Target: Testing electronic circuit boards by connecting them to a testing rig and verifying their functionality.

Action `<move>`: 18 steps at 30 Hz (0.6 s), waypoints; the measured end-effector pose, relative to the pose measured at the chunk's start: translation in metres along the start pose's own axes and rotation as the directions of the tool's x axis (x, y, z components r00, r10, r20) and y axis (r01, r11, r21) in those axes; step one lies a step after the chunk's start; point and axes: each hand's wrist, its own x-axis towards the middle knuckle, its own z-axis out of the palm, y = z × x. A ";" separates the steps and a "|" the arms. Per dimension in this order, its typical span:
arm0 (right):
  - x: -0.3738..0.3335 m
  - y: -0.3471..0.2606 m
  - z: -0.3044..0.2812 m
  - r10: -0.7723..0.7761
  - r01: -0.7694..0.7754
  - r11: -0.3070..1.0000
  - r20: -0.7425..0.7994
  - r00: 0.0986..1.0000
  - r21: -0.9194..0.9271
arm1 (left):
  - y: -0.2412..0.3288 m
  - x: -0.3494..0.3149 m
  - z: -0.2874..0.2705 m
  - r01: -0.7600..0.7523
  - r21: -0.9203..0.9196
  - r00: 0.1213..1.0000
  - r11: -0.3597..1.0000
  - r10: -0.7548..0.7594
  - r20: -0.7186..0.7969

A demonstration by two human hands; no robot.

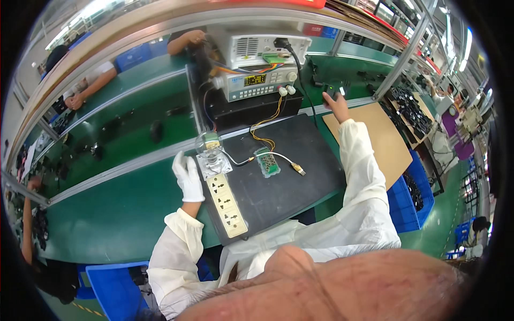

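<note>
My left hand (pixel 188 177), in a white glove, rests with fingers stretched out beside a metal test fixture (pixel 215 162) that has a round clear cover (pixel 205 142). It holds nothing that I can see. At the far right my bare right hand (pixel 337 105) reaches over the bench's rail, its fingers on a small black box-shaped device (pixel 333 89) with a white label. A cream socket strip (pixel 227 206) runs from the fixture toward me. On the black mat (pixel 300 192) lie a green circuit board (pixel 267 162) and a white cable with a metal plug (pixel 297 168).
Two stacked instruments (pixel 256 83) with wires stand at the back. A brown board (pixel 375 139) lies right of the mat. Blue bins (pixel 402 206) with black parts sit beside the bench. A green conveyor (pixel 123 142) runs behind the rail; co-workers' arms (pixel 88 90) show beyond.
</note>
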 end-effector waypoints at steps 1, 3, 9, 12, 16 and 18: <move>0.017 0.014 0.004 -0.102 0.108 0.969 0.040 0.994 -0.221 | -0.007 0.001 0.002 0.141 -0.013 0.989 0.990 -0.142 -0.035; 0.028 0.021 0.023 -0.297 0.284 0.917 -0.005 0.955 -0.282 | -0.033 -0.001 0.005 0.094 0.030 0.994 0.995 -0.092 -0.055; -0.002 0.036 0.037 -0.470 0.434 0.849 -0.054 0.881 -0.302 | -0.043 0.011 0.002 -0.084 0.202 0.993 0.976 0.098 -0.064; -0.041 0.017 0.024 -0.360 0.359 0.907 0.040 0.932 -0.219 | -0.043 0.044 -0.003 -0.108 0.340 0.994 0.934 0.106 0.026; -0.086 0.015 -0.008 -0.259 0.266 0.963 0.151 0.954 -0.029 | -0.034 0.113 0.002 -0.440 0.775 0.896 0.454 0.281 0.345; -0.105 0.014 -0.020 -0.219 0.213 0.976 0.180 0.959 0.055 | -0.034 0.143 0.000 -0.534 0.818 0.839 0.212 0.251 0.483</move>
